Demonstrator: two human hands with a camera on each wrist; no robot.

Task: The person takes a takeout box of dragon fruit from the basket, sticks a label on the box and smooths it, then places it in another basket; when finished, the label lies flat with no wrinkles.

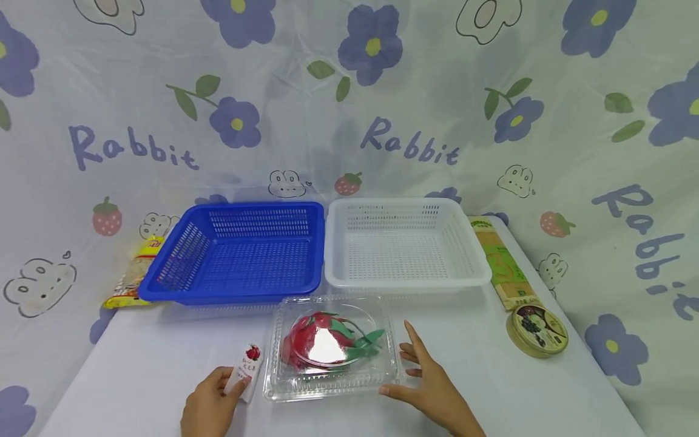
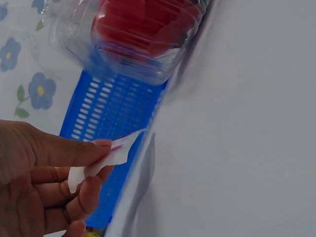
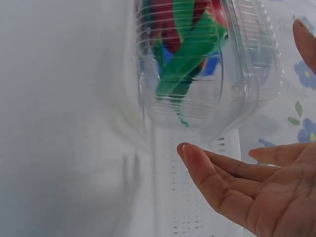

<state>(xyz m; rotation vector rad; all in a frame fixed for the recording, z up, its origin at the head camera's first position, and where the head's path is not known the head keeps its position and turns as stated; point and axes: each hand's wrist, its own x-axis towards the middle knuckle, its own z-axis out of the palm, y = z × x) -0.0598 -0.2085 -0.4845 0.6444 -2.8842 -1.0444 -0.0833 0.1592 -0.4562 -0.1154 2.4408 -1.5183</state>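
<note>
My left hand (image 1: 210, 403) pinches a small white packet (image 1: 246, 365) printed with red fruit, between thumb and fingers. In the left wrist view the packet (image 2: 111, 162) looks thin and bent. Just right of it is a clear plastic clamshell box (image 1: 333, 389), its lid down. Inside lies a glossy red thing (image 1: 306, 343) with green leaf-like strips (image 1: 363, 346), shaped like a dragon fruit. My right hand (image 1: 431, 385) holds nothing; its fingers are spread beside the box's right side. In the right wrist view this hand (image 3: 252, 192) has its fingertips near the box's edge.
Behind the box stand a blue basket (image 1: 232, 296) and a white basket (image 1: 409, 283), side by side. A yellow snack bag (image 1: 133, 273) lies at the left. On the right are a green and tan packet (image 1: 502, 267) and a round gold tin (image 1: 539, 331). Patterned cloth hangs behind.
</note>
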